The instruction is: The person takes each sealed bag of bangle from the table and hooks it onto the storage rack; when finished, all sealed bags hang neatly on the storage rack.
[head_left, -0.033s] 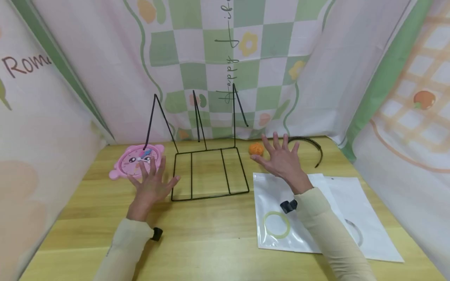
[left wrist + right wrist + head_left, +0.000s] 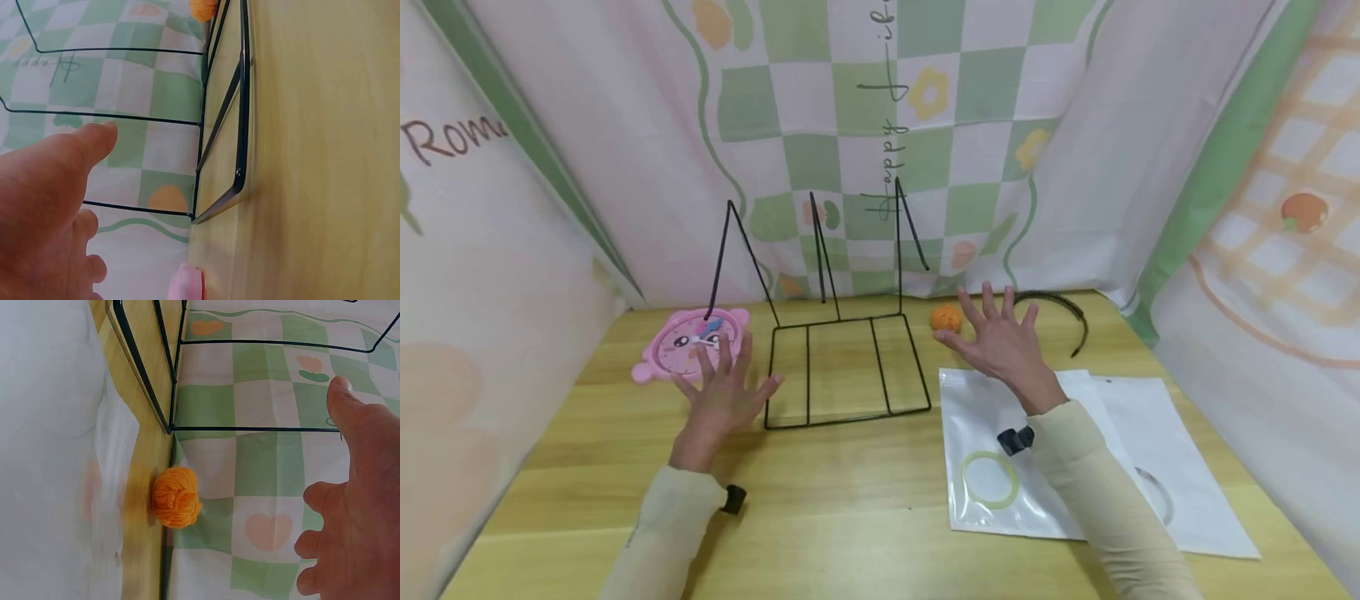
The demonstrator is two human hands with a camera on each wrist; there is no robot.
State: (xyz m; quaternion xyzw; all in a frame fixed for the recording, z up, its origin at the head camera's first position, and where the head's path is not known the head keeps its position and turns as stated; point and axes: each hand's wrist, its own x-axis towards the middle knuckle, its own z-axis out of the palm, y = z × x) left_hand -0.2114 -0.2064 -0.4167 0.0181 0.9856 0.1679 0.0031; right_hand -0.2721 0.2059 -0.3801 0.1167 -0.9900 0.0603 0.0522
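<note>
My left hand [image 2: 718, 408] is held over the table with its fingers spread, holding nothing. Its fingertips overlap a pink clock [image 2: 677, 350] with a cartoon face in the head view; whether they touch cannot be told. A black wire rack [image 2: 808, 375] with upright prongs stands between the hands, close to the left thumb. Fingers apart and gripping nothing, my right hand [image 2: 1003, 350] is nearest to an orange ball of yarn [image 2: 946, 318]. In the right wrist view the yarn ball [image 2: 177, 497] sits apart from that hand [image 2: 369, 500].
Behind the right hand lies a dark, curved, ridged band [image 2: 1060, 298]. A white zip bag [image 2: 955, 417] with a yellowish ring [image 2: 992, 505] on or in it lies under the right forearm, overlapping another white bag [image 2: 1150, 417]. Patterned curtains [image 2: 925, 133] enclose the table.
</note>
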